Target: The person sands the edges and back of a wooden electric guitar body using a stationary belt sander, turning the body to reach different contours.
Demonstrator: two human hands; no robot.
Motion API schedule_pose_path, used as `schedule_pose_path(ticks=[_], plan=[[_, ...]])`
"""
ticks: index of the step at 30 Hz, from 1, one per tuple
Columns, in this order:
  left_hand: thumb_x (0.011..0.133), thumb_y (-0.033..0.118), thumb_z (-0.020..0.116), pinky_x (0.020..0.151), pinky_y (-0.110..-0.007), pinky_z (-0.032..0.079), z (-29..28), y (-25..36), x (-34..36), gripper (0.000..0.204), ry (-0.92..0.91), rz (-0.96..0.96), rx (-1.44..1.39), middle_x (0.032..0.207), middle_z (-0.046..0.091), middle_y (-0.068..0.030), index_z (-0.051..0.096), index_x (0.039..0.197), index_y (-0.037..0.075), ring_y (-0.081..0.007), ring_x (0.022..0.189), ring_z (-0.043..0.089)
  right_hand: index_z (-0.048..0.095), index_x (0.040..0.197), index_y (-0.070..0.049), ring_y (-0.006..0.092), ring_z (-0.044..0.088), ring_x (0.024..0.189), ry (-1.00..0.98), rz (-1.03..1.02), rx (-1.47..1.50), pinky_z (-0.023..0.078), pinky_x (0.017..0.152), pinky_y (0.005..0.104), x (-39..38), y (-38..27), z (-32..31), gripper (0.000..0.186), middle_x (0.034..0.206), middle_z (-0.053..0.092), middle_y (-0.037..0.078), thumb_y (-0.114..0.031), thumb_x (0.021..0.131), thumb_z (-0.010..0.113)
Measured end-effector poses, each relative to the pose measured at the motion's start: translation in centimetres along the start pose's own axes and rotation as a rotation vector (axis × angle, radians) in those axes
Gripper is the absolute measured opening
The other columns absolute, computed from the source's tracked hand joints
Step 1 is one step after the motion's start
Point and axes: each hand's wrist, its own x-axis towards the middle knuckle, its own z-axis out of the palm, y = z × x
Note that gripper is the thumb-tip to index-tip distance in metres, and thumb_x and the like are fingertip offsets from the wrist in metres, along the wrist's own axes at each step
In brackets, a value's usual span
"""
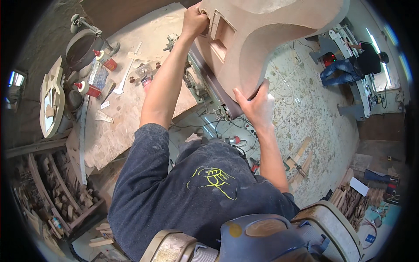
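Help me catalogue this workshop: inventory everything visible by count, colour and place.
Guitar body: 1, light brown, top centre
Belt sander: 1, brownish belt, below guitar body
Workbench: 1, tan, left
Red-tipped bottles: 2, white and red, on workbench
Guitar-shaped piece: 1, cream, far left
Person: 1, dark top, upper right
Wood pieces: many, brown, lower corners
Respirator: 1, blue-grey, bottom centre
Left hand: 1, bare, guitar body's left edge
Right hand: 1, dusty, its lower end

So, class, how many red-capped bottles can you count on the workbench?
2: the farther bottle and the nearer bottle, both left of the left forearm, which may hide others.
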Motion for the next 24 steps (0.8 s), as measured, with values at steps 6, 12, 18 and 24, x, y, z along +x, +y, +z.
schedule_pose_path(ticks=[6, 12, 18, 24], plan=[[0.077, 0.001, 0.044, 0.047, -0.037, 0.048, 0.6, -1.5, 0.4, 0.026, 0.019, -0.063, 0.003, 0.06, 0.064, -0.0137, 0.068, 0.081, -0.007, -0.0226, 0.052, 0.064, 0.053, 0.11, 0.004, 0.0383, 0.072, 0.067, 0.02, -0.093, 0.01, 0.055, 0.059, 0.0441, 0.6, 0.8, -0.9, 0.06, 0.077, 0.07, 0.023, -0.035, 0.077, 0.084], [0.081, 0.007, 0.054, 0.06, -0.034, 0.051, 0.9, 2.8, 0.5, 0.022, 0.036, 0.195, 0.018, 0.072, 0.07, -0.0101, 0.07, 0.091, -0.005, -0.0163, 0.068, 0.065, 0.056, 0.116, -0.001, 0.0354, 0.074, 0.078, 0.179, -0.249, 0.349, 0.056, 0.064, 0.0423, 4.5, -2.8, -3.6, 0.05, 0.087, 0.072, 0.022, -0.032, 0.085, 0.079], [0.082, 0.016, 0.06, 0.072, -0.036, 0.053, 2.3, -2.4, 0.7, 0.023, 0.045, 0.314, 0.196, 0.085, 0.072, -0.0203, 0.073, 0.095, 0.001, -0.0301, 0.081, 0.073, 0.053, 0.124, 0.001, 0.0174, 0.068, 0.092, 0.169, -0.312, 0.638, 0.056, 0.078, 0.0295, 6.8, -4.8, -6.3, 0.05, 0.109, 0.069, 0.011, -0.012, 0.086, 0.082], [0.08, 0.006, 0.057, 0.064, -0.031, 0.051, 0.2, 3.3, 0.6, 0.017, -0.038, 0.294, -0.032, 0.075, 0.071, -0.006, 0.07, 0.088, -0.003, -0.013, 0.07, 0.062, 0.061, 0.117, 0.006, 0.0164, 0.068, 0.094, 0.15, -0.311, 0.716, 0.057, 0.079, 0.0293, 4.9, -5.1, -7.8, 0.042, 0.107, 0.069, 0.011, -0.009, 0.084, 0.083]])
